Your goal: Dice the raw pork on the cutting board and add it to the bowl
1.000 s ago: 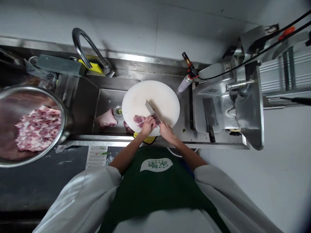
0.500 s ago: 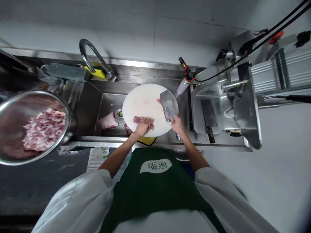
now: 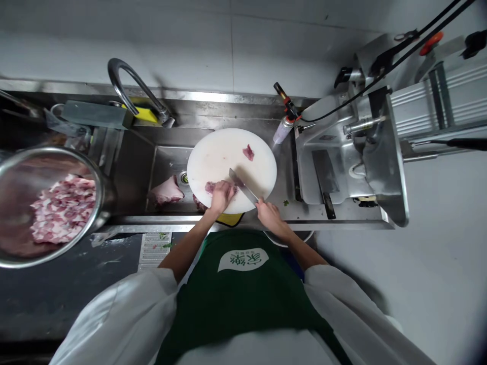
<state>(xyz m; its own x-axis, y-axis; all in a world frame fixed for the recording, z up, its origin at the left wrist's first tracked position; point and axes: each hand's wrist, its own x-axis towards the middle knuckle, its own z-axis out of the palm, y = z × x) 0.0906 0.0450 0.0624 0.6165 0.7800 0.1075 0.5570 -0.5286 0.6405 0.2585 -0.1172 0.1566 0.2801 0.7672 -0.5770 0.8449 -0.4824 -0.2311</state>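
My left hand (image 3: pixel 221 196) presses down with curled fingers on a strip of raw meat (image 3: pixel 209 187) near the front of the round white cutting board (image 3: pixel 201 152). In my right hand (image 3: pixel 269 215) is a cleaver (image 3: pixel 243 186), gripped by its handle. Its blade stands on edge, slanting over the board just right of my left fingers. Whether the edge touches the meat is hidden. A small piece of red meat (image 3: pixel 248 152) lies apart at the back right of the board.
The board sits over a steel sink (image 3: pixel 167 154) holding a larger chunk of meat (image 3: pixel 166 191). A steel bowl (image 3: pixel 102 203) of cut meat stands left. A faucet (image 3: pixel 133 81) arches behind. To the right are a gas torch (image 3: pixel 283 126), a second cleaver (image 3: pixel 325 175) and a slicing machine (image 3: pixel 384 157).
My right hand has swung the cleaver left from the board's right side, turning the blade from flat to upright beside my left hand. The small meat piece is now uncovered.
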